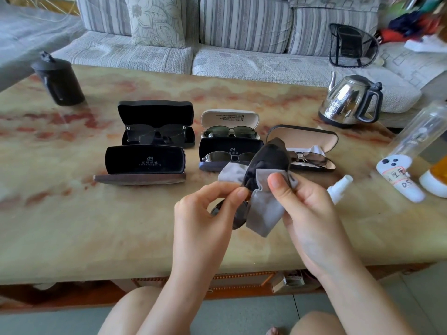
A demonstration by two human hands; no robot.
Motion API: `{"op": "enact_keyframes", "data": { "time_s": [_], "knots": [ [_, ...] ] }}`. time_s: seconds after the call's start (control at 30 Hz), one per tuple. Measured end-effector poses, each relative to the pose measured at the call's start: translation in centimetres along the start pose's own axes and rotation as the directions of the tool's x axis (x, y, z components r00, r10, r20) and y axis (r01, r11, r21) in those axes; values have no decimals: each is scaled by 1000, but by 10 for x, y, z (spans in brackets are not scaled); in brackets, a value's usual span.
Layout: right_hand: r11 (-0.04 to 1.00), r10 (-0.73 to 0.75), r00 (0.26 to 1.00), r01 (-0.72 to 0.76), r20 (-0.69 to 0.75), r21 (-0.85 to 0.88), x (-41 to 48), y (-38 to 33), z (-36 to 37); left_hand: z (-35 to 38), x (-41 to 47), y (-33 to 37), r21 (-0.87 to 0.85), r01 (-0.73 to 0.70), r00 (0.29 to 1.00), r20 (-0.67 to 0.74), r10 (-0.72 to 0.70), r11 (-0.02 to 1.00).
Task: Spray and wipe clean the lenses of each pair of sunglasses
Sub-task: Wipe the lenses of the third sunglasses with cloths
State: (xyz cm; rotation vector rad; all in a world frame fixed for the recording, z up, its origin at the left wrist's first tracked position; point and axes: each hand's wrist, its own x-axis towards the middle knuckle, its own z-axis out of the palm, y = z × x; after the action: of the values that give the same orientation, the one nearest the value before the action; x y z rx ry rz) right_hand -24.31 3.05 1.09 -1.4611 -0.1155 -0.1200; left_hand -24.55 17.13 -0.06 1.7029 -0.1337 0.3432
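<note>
Above the table's front middle I hold dark sunglasses [268,158]. My left hand [205,213] pinches them near the bridge, with the lower lens partly hidden behind it. My right hand [304,209] pinches a grey cloth [264,213] against the upper lens. A small white spray bottle [338,189] lies on the table just right of my right hand. Behind stand several open cases: one with dark sunglasses [156,135], one empty [145,163], and three at the right holding glasses [229,131], [227,157], [312,158].
A black flask [59,81] stands at the table's back left. A steel kettle [350,102] stands at the back right. A clear bottle [416,134], a white labelled tube [399,177] and an orange bottle [437,177] crowd the right edge. A sofa lies beyond the marble table [96,233].
</note>
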Motion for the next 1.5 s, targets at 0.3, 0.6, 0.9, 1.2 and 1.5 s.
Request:
{"op": "enact_keyframes", "data": {
  "time_s": [0.3, 0.6, 0.9, 1.2, 1.5],
  "knots": [
    [1000, 2, 1000, -2, 2, -24, 3, -3, -11, -2, 4, 2, 69, -48, 999, 22, 47, 996],
    [979, -159, 980, 140, -117, -151, 4, -27, -69, -29, 31, 18, 152, -55, 970, 243, 16, 987],
    [700, 181, 845, 249, 503, -670, 50, -75, -30, -26, 49, 24, 455, -178, 903, 427, -38, 872],
    [541, 636, 532, 209, 559, -815, 68, -86, -9, -26, 52, 33, 555, -333, 826, 561, -47, 762],
    [530, 697, 497, 127, 516, -839, 76, -83, -6, -25, 53, 40, 592, -387, 822, 569, -26, 707]
  ]
}}
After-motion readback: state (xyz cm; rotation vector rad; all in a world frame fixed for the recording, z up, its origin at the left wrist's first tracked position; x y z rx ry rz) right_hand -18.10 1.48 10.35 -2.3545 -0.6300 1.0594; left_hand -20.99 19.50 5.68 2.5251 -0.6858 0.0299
